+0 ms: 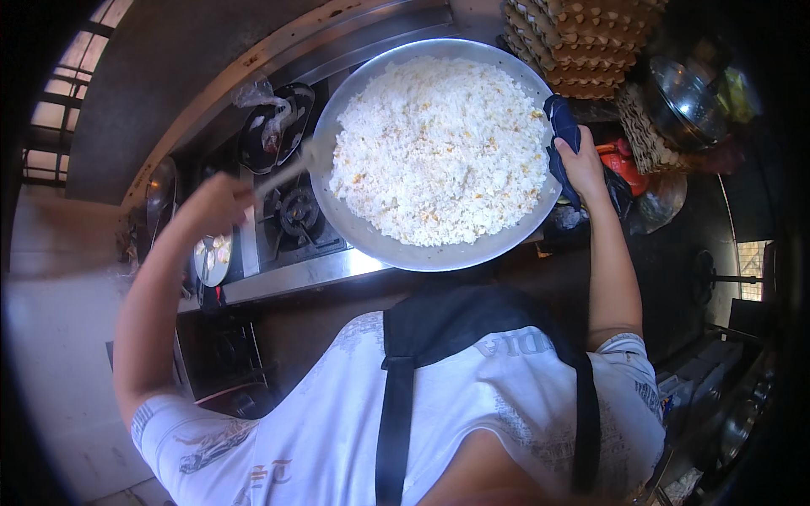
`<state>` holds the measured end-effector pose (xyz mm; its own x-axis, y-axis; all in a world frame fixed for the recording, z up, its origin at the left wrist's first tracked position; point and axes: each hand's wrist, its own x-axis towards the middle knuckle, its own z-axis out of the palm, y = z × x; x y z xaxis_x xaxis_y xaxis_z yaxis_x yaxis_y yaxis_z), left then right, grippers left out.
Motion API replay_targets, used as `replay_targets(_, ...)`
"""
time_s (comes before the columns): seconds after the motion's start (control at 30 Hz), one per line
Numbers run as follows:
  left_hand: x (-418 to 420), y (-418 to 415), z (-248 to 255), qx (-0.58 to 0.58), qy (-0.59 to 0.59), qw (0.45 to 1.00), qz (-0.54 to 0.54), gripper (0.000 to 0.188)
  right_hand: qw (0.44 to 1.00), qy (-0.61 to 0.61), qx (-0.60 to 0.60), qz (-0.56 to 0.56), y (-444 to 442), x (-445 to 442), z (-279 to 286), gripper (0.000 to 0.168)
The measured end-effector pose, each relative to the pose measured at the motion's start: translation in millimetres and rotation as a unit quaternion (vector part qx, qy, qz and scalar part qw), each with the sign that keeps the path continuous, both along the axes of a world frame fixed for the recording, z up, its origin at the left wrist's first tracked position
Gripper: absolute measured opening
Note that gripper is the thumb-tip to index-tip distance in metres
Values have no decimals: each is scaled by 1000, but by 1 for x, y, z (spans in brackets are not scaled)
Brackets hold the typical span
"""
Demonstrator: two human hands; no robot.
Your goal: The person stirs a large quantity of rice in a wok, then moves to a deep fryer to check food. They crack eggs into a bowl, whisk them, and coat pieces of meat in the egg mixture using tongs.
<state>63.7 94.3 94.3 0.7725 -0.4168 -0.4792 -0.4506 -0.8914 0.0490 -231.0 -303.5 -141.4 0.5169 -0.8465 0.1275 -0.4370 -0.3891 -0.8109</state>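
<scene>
A wide, shallow metal wok (411,258) is before me, heaped with cooked white rice (436,152) flecked with yellow and orange bits. With my right hand (581,161) I grip the wok's right side through a folded dark blue cloth (560,136). My left hand (221,201), blurred by motion, is closed around the pale handle of a utensil (285,175). The utensil's far end meets the wok's left rim; its head is too blurred to identify.
A gas stove with a burner (299,212) lies under the wok's left side. Behind it sits a black pan (276,126) holding a plastic bag. A plate with food (213,258) stands at left. Stacked egg trays (588,47) rise at back right, beside a metal pot (686,101).
</scene>
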Motion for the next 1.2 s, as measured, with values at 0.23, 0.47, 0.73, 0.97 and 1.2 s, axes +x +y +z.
replay_targets(0.23,-21,-46,-121,-134,362,921,59,26,999,16,-4,42,7,-5,7,48)
replay_targets(0.47,-16,-124,-135,-266,392,875,100,23,996,7,-4,89,-21,9,12,52)
replay_targets(0.73,-17,-74,-8,-144,42,977,-149,31,994,-46,64,73,-29,0,-1,51)
replay_targets(0.97,-62,-120,-39,152,-333,840,-400,36,988,-76,55,-120,159,-29,8,60)
replay_targets(1.2,-13,-79,17,-30,-301,875,-377,31,999,-47,17,-15,65,-25,-5,55)
